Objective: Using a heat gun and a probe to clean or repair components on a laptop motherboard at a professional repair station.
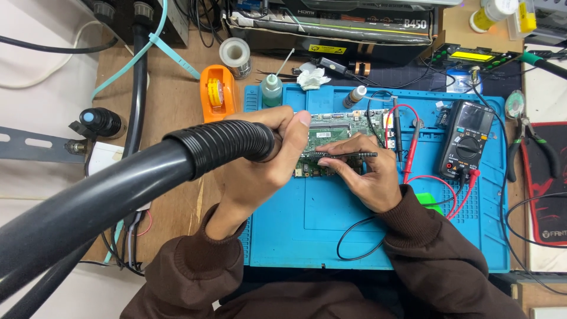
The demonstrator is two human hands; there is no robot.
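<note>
The person is leaning over a blue work mat (307, 236) that is lying on a brown wooden bench (171, 106). The left hand (266, 165) is wrapping closed around the ribbed end of a thick black hose (147, 171), aiming it at a green circuit board (336, 125) near the mat's top edge. The right hand (366, 171) is resting on the board, fingers pinching a thin dark tool (348, 155). A black meter (466, 139) with red leads is sitting to the right, an orange tape holder (217, 93) to the left.
</note>
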